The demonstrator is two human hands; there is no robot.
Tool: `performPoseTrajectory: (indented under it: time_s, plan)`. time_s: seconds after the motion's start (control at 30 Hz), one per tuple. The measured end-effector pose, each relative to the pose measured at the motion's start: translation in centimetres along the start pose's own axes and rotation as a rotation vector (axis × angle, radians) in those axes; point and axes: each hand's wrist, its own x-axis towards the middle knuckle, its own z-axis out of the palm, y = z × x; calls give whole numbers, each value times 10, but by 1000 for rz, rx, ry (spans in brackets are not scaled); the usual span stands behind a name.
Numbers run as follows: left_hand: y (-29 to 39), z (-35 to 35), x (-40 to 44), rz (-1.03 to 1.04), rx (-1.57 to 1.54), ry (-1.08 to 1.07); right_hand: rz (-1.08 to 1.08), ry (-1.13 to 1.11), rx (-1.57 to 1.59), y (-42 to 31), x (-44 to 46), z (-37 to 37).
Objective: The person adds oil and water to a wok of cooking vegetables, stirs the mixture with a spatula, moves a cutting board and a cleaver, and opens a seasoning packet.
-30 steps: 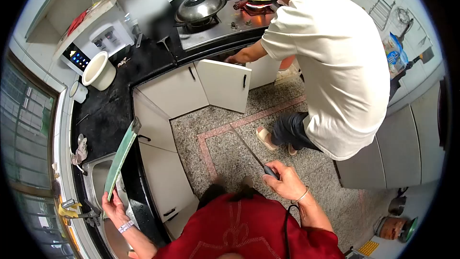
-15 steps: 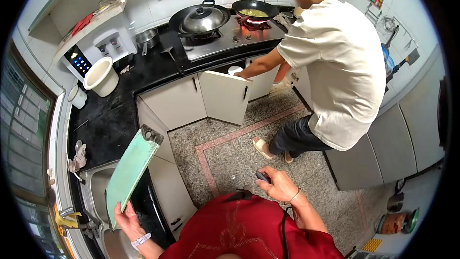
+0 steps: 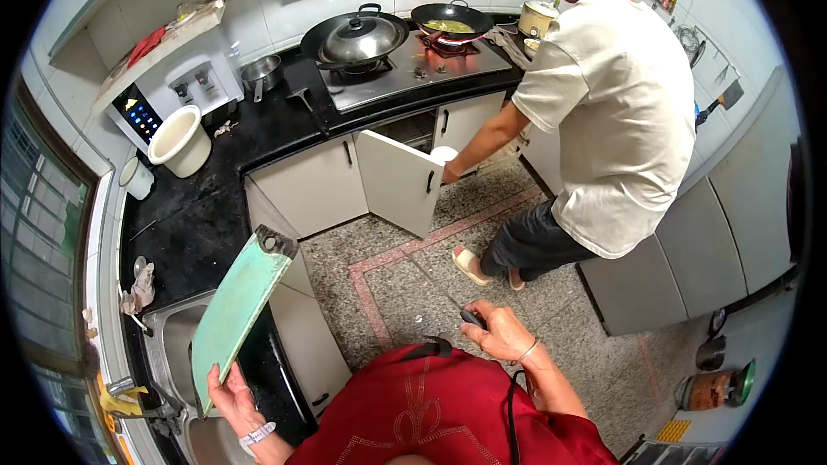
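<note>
My left hand (image 3: 233, 398) grips the lower end of a green cutting board (image 3: 234, 310), its thumb on the face. The board is tilted up over the sink (image 3: 177, 340), its dark end with a hole pointing away from me. My right hand (image 3: 500, 333) is wrapped round the black handle of a knife (image 3: 472, 318), in front of my red top. Its thin blade points forward and left above the speckled floor, hard to make out against it.
A co-worker (image 3: 620, 112) in a cream shirt stands ahead right, one hand by an open cabinet door (image 3: 401, 179) and a white round item (image 3: 444, 154). On the stove (image 3: 422, 69) are a lidded wok (image 3: 357, 41) and a wok with food (image 3: 450, 24). A white basin (image 3: 183, 145) stands on the black counter.
The co-worker has straightened and shifted slightly, and the cabinet door stands wider open. My hands have barely moved with the cutting board and knife; the knife's blade now shows more clearly.
</note>
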Motion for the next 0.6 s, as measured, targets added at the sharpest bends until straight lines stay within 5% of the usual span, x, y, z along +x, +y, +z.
performPoseTrajectory:
  time_s: [0.6]
  plan:
    - [0, -1, 2, 9, 8, 24, -13, 23, -71, 18, -3, 14]
